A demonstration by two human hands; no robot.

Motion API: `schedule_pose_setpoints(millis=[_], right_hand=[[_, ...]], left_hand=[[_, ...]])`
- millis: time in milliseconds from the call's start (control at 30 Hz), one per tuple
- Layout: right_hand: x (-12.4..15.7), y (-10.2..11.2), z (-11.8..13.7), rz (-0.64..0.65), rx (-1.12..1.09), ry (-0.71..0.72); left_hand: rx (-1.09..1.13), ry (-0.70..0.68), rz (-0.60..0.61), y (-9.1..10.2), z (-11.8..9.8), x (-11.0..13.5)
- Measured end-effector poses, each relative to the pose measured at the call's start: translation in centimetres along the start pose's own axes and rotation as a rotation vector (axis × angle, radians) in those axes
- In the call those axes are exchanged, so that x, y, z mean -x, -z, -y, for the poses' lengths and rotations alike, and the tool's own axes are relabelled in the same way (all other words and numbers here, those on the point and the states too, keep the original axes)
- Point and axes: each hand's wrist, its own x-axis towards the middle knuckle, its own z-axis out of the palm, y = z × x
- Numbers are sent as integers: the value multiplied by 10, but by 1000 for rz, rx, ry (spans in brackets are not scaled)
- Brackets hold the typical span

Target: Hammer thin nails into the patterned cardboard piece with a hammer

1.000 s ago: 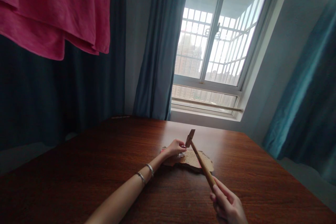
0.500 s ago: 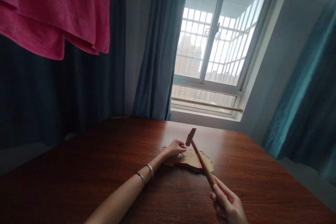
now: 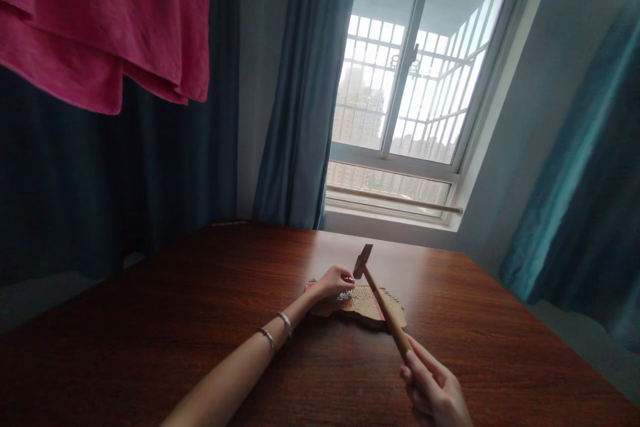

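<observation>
My right hand (image 3: 434,383) is wrapped round the wooden handle of a hammer (image 3: 384,310), low at the right. The hammer's head is raised at the far end, just right of my left fingertips. My left hand (image 3: 334,281) reaches over a flat, irregular tan board (image 3: 367,303) on the table. Its thumb and fingers are pinched together; what they hold is too small to tell. Below these fingers lies a cluster of small silvery pieces (image 3: 345,295), partly hidden by the hand. Dark dots cover the board's middle, and pinkish-red areas show near both ends.
The board lies on a glossy brown wooden table (image 3: 200,320). Behind the table are a barred window (image 3: 400,80) and blue curtains (image 3: 300,93). A pink cloth (image 3: 110,27) hangs at the upper left. Two silvery bangles (image 3: 277,332) circle my left forearm.
</observation>
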Motion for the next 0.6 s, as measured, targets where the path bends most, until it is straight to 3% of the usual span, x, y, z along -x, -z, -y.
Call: schedule_pose_setpoints(millis=[333, 600], right_hand=[[-4, 2, -2, -20, -13, 0], [-29, 25, -2, -221, 145, 177]], left_hand=[[-25, 20, 7, 0, -3, -1], [-37, 7, 25, 2, -4, 1]])
